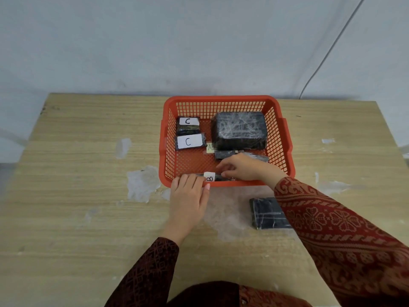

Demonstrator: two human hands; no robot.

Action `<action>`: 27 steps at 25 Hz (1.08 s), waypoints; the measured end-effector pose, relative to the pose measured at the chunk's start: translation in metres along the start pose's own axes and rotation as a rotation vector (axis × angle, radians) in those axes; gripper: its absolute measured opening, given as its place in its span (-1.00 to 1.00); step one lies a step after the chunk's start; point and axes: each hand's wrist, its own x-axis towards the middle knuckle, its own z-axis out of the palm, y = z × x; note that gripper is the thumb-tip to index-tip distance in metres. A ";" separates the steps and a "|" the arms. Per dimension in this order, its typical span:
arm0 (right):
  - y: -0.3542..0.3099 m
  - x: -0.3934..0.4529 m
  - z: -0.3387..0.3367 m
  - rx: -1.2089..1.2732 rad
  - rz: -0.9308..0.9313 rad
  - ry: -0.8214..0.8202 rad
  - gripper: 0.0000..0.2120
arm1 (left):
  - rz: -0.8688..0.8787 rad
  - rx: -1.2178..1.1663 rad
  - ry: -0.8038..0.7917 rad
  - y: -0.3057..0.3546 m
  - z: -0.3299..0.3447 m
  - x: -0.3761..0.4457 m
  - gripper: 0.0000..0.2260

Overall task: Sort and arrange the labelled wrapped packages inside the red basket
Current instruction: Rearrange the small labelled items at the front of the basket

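The sorting looks partly done. Inside the red basket (223, 99), two small packages marked C (188, 126) (189, 142) are laid one behind the other by the left wall, so that group seems settled. A big wrapped package (239, 130) is set at the back right; no label can be seen on it. Just in front of it a flat dark package (225, 154) lies, partly hidden by the right hand (243, 167). A small yellow label (210, 148) is seen between the C pair and the big one, but it cannot be told which package it belongs to.

A thin package marked B (210, 177) is held at the near wall of the basket. It is pinched by the fingers (224, 173) of the right hand, and the fingers (190, 179) of the left hand (188, 204) are curled on its other end.

One more dark package (269, 212) is left outside on the tabletop (88, 196), partly under the right sleeve. It likely has to be put in too.

Counted: one basket, six packages, five in or at the basket and one out.
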 end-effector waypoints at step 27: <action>0.033 -0.066 0.052 -0.021 0.462 1.090 -0.46 | 0.095 -0.082 -0.266 0.013 0.022 0.120 -0.76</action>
